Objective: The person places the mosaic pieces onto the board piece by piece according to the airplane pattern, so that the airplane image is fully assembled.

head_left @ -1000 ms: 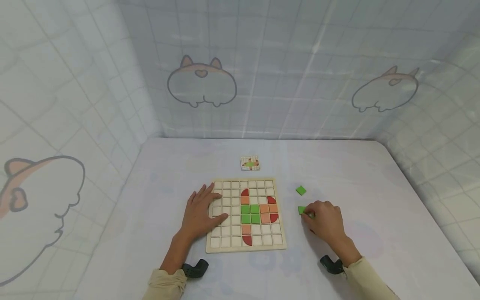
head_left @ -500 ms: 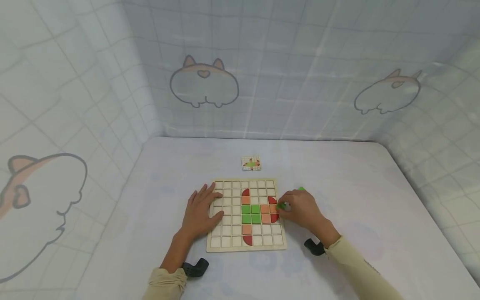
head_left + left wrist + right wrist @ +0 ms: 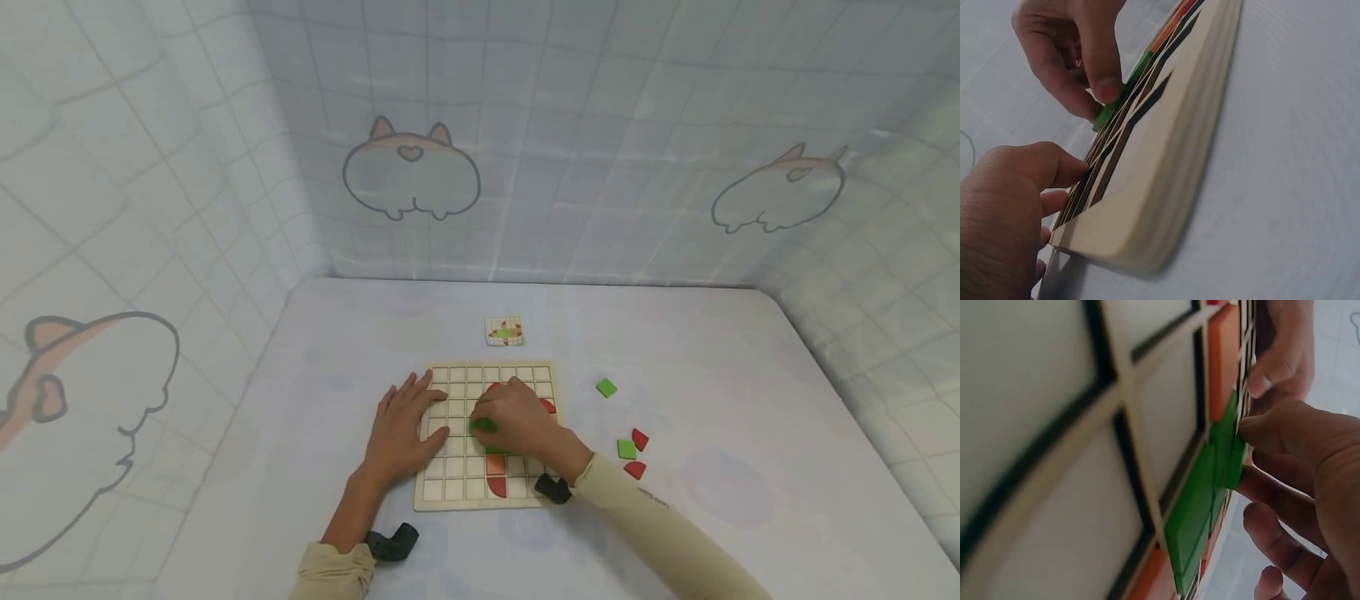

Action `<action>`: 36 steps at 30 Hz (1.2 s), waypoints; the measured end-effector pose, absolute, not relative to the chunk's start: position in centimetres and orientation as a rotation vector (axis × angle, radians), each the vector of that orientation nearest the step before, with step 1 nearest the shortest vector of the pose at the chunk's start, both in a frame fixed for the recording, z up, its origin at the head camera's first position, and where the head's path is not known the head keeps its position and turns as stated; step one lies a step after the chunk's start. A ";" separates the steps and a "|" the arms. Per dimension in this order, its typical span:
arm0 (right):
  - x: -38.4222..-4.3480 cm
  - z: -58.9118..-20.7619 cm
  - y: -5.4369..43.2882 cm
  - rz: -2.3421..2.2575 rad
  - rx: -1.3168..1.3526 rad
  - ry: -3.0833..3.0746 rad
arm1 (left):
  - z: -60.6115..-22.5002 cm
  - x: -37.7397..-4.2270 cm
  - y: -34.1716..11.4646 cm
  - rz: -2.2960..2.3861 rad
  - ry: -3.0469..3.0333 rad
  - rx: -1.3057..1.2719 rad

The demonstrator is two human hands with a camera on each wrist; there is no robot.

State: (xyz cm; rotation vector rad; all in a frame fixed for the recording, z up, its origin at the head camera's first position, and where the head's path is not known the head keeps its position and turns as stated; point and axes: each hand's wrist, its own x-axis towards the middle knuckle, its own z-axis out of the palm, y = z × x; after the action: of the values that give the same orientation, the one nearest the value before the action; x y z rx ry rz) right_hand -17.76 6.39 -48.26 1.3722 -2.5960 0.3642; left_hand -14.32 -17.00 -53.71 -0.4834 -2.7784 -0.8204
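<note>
My right hand (image 3: 517,421) is over the middle of a square wooden grid board (image 3: 454,488), pinching a green square tile (image 3: 481,425) between thumb and fingers. In the right wrist view the pinched tile (image 3: 1237,464) is tilted beside green tiles (image 3: 1192,515) set in the grid. My left hand (image 3: 401,429) rests on the board's left side with fingers spread, the thumb over its cells. An orange square tile (image 3: 495,464) and a red quarter-round tile (image 3: 497,487) sit in cells below my right hand, which hides much of the pattern.
Right of the board lie two loose green square tiles, one farther back (image 3: 607,387) and one nearer (image 3: 626,449), with two red quarter-round tiles (image 3: 639,439) beside the nearer one. A small pattern card (image 3: 504,331) lies behind the board. Tiled-print curtains (image 3: 562,167) surround the white table.
My right hand has picked up a green tile from the table at right and carried it left over the board's middle. Loose tiles it had covered now show. My left hand stays put.
</note>
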 end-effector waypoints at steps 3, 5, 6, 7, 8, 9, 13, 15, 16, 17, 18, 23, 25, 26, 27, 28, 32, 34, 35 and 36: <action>-17.6 -48.3 6.1 0.332 1.393 -2.577 | -53.7 -14.3 -17.1 -0.817 -2.769 -0.487; -17.5 -48.3 6.1 0.313 1.379 -2.573 | -53.7 -14.3 -17.1 -0.812 -2.772 -0.487; -17.4 -48.3 6.2 0.307 1.371 -2.577 | -53.7 -14.3 -17.0 -0.811 -2.773 -0.489; -17.4 -48.3 6.3 0.299 1.361 -2.585 | -53.7 -14.3 -17.0 -0.811 -2.775 -0.490; -17.3 -48.3 6.4 0.299 1.348 -2.597 | -53.7 -14.3 -16.9 -0.813 -2.775 -0.494; -17.3 -48.3 6.5 0.297 1.338 -2.613 | -53.7 -14.3 -16.9 -0.816 -2.775 -0.497; -17.3 -48.5 6.2 0.356 1.322 -2.654 | -53.8 -14.4 -17.1 -0.803 -2.766 -0.500; -17.3 -48.5 5.6 0.389 1.309 -2.659 | -53.9 -14.4 -17.4 -0.799 -2.758 -0.495; -17.2 -48.5 5.4 0.399 1.301 -2.659 | -54.0 -14.4 -17.5 -0.792 -2.759 -0.493; -17.2 -48.5 5.3 0.401 1.288 -2.661 | -54.1 -14.5 -17.5 -0.794 -2.757 -0.494; -17.2 -48.6 5.2 0.400 1.272 -2.662 | -54.1 -14.5 -17.5 -0.801 -2.758 -0.496; -17.0 -48.8 6.1 0.396 1.236 -2.671 | -54.0 -14.5 -17.0 -0.817 -2.765 -0.508; -17.0 -48.8 6.5 0.427 1.246 -2.661 | -54.1 -14.5 -16.9 -0.807 -2.769 -0.503; -17.0 -48.9 6.7 0.453 1.248 -2.650 | -54.1 -14.6 -16.9 -0.800 -2.771 -0.499; -17.0 -49.0 7.0 0.477 1.244 -2.638 | -54.1 -14.6 -16.9 -0.798 -2.771 -0.495; -17.0 -49.0 7.3 0.497 1.234 -2.619 | -54.1 -14.6 -16.9 -0.795 -2.774 -0.490; -17.3 -49.2 9.0 0.593 1.147 -2.555 | -54.2 -14.6 -16.8 -0.793 -2.785 -0.470; -17.4 -49.3 10.2 0.621 1.079 -2.561 | -54.2 -14.5 -16.8 -0.796 -2.790 -0.457; -17.5 -49.4 10.8 0.636 1.039 -2.578 | -54.2 -14.5 -16.8 -0.793 -2.793 -0.452; -17.5 -49.5 11.4 0.644 0.997 -2.603 | -54.2 -14.5 -16.8 -0.795 -2.795 -0.449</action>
State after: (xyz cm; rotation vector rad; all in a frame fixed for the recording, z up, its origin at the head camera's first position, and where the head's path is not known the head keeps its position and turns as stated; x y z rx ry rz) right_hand -17.50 11.42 -49.49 0.9968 -2.6032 0.6438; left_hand -14.50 -16.77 -54.20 -0.4491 -2.7953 -0.7951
